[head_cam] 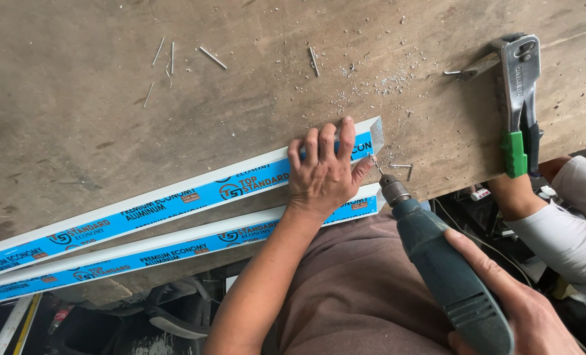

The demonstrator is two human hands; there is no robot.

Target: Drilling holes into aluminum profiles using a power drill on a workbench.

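— Where were your hands?

— My left hand (322, 176) lay flat, fingers spread, pressing the blue-filmed white aluminium bar (168, 200) onto the brown wooden table (109, 98). My right hand (523, 315) gripped the teal power drill (437, 263), bit at the bar's end.

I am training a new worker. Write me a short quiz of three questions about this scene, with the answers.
1. True or false: the left hand presses on the upper profile.
2. Which tool does the right hand hold? A) hammer B) drill C) saw
3. Fill in: the riveter lies on the ____, with no hand on it.

Key
1. True; the fingers lie flat on it near its end.
2. B; the drill bit points at the end of the upper profile.
3. Bench; it lies at the right edge, beside another person's arm.
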